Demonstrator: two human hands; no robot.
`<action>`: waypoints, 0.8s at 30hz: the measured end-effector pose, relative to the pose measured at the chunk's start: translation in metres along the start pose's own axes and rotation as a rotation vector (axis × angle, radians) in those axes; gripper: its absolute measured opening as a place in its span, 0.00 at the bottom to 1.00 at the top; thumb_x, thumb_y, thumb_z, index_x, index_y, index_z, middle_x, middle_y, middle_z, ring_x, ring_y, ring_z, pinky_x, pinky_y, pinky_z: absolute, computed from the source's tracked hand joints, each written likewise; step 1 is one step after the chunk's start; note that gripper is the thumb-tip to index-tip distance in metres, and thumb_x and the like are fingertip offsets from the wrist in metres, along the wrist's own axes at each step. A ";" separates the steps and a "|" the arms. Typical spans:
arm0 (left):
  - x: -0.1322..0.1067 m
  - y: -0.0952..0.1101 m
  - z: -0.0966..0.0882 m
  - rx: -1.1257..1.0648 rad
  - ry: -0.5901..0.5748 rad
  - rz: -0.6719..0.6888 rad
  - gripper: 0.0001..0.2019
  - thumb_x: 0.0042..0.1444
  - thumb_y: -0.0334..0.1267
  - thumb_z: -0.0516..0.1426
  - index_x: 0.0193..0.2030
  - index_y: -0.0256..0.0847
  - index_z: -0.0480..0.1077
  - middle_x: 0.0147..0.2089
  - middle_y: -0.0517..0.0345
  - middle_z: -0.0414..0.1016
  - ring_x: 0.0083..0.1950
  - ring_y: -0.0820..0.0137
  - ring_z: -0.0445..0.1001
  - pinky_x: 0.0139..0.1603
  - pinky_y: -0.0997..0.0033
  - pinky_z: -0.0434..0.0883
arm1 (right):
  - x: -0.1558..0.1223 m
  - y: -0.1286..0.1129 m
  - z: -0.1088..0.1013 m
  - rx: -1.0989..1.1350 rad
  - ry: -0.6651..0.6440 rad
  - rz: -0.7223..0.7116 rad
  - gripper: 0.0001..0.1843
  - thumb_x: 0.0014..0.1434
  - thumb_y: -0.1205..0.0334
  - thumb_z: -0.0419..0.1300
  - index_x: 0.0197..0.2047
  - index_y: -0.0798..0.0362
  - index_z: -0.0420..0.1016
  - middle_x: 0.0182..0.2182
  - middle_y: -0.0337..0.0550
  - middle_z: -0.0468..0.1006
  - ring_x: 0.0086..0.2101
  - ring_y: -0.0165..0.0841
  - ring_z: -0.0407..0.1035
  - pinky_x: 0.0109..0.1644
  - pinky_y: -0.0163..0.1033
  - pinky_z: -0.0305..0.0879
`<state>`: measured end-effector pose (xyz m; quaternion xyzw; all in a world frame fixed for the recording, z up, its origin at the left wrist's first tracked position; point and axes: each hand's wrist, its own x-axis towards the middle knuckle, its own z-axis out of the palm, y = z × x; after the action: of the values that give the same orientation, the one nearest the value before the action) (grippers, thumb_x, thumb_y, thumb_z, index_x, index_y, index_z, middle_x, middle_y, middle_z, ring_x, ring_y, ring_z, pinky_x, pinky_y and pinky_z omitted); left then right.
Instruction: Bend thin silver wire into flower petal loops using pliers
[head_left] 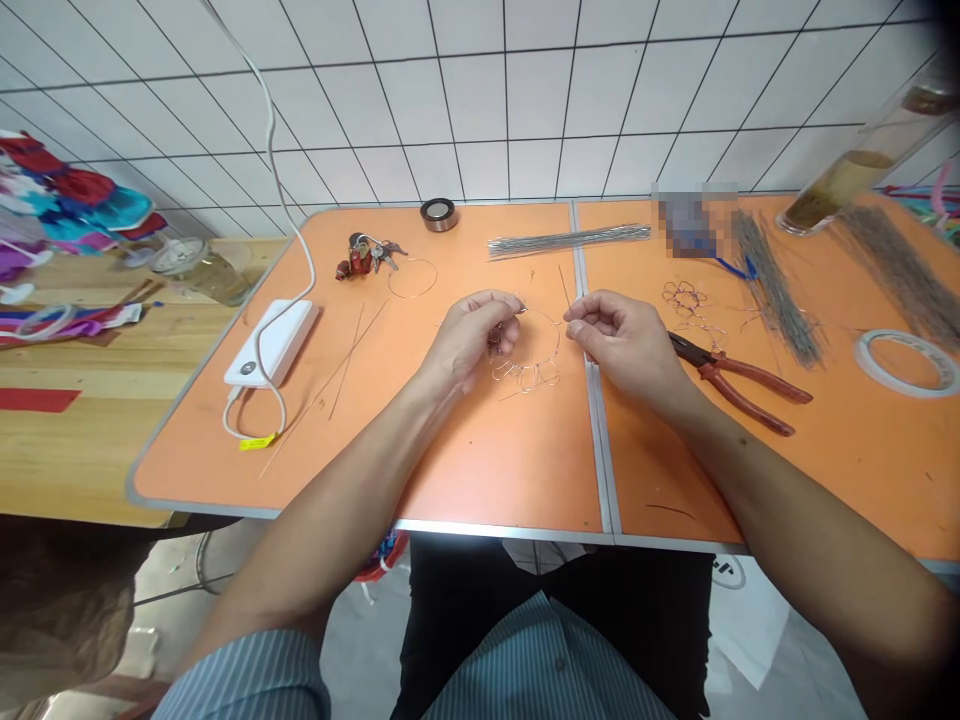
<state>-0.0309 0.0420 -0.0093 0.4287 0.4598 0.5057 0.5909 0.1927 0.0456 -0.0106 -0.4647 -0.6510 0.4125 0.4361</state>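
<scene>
My left hand is closed, thumb against fingers, on a thin wire ring with small petal-like loops along its lower edge. To its right, my right hand pinches a short piece of thin wire that points up past the fingertips. A narrow gap separates the two hands above the orange table. Close by my right hand lie pliers with red-brown handles. Just beyond them rests a flower-shaped wire piece. Where exactly the left fingertips meet the ring is partly hidden.
Bundles of straight wire lie at the back and right. Around the table are black tape, keys, a white power bank with a cable, loose wires and a white tape roll. A tiled wall stands behind.
</scene>
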 end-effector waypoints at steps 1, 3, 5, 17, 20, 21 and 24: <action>0.000 0.000 0.000 -0.006 0.000 -0.003 0.07 0.56 0.42 0.66 0.35 0.41 0.78 0.25 0.63 0.74 0.23 0.76 0.67 0.26 0.71 0.64 | 0.000 0.000 0.000 -0.003 0.002 0.010 0.04 0.60 0.62 0.69 0.39 0.50 0.82 0.32 0.40 0.79 0.31 0.32 0.70 0.33 0.40 0.65; 0.000 0.001 0.000 -0.015 -0.002 -0.010 0.07 0.57 0.42 0.66 0.35 0.41 0.78 0.25 0.63 0.73 0.22 0.75 0.67 0.26 0.71 0.63 | 0.000 0.001 -0.001 -0.012 0.005 0.022 0.04 0.60 0.62 0.69 0.39 0.50 0.82 0.31 0.39 0.79 0.30 0.32 0.70 0.33 0.40 0.65; 0.000 0.002 0.000 -0.015 -0.004 -0.013 0.08 0.57 0.43 0.67 0.35 0.41 0.78 0.25 0.62 0.74 0.23 0.75 0.67 0.26 0.71 0.64 | 0.001 0.003 -0.001 -0.027 0.002 0.017 0.04 0.61 0.61 0.69 0.40 0.50 0.82 0.31 0.39 0.79 0.31 0.33 0.70 0.34 0.40 0.66; 0.000 0.002 0.001 -0.029 0.051 0.025 0.06 0.53 0.38 0.69 0.33 0.40 0.77 0.24 0.63 0.75 0.22 0.77 0.68 0.26 0.75 0.66 | 0.000 0.003 0.000 0.078 -0.035 0.011 0.06 0.64 0.58 0.68 0.40 0.50 0.80 0.31 0.38 0.77 0.26 0.29 0.66 0.30 0.39 0.63; -0.001 0.003 0.002 -0.027 0.075 0.038 0.07 0.53 0.37 0.69 0.32 0.40 0.76 0.24 0.63 0.75 0.22 0.78 0.69 0.25 0.76 0.65 | -0.001 0.003 0.000 0.069 -0.037 0.007 0.06 0.65 0.58 0.67 0.41 0.50 0.80 0.31 0.39 0.78 0.27 0.29 0.67 0.30 0.39 0.65; -0.001 0.004 0.002 -0.026 0.077 0.043 0.07 0.53 0.37 0.69 0.32 0.40 0.75 0.24 0.63 0.75 0.22 0.78 0.69 0.25 0.76 0.64 | -0.001 0.003 0.000 0.061 -0.035 0.006 0.06 0.65 0.58 0.67 0.41 0.50 0.80 0.31 0.39 0.78 0.27 0.30 0.67 0.30 0.39 0.65; -0.001 0.004 0.002 -0.030 0.069 0.046 0.09 0.55 0.39 0.69 0.32 0.40 0.74 0.25 0.62 0.76 0.22 0.77 0.71 0.24 0.77 0.64 | -0.001 0.003 0.001 0.036 -0.027 -0.003 0.05 0.65 0.58 0.66 0.41 0.50 0.80 0.31 0.39 0.78 0.28 0.30 0.68 0.30 0.38 0.64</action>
<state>-0.0297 0.0412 -0.0052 0.4128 0.4623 0.5403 0.5693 0.1931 0.0455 -0.0139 -0.4503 -0.6498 0.4298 0.4363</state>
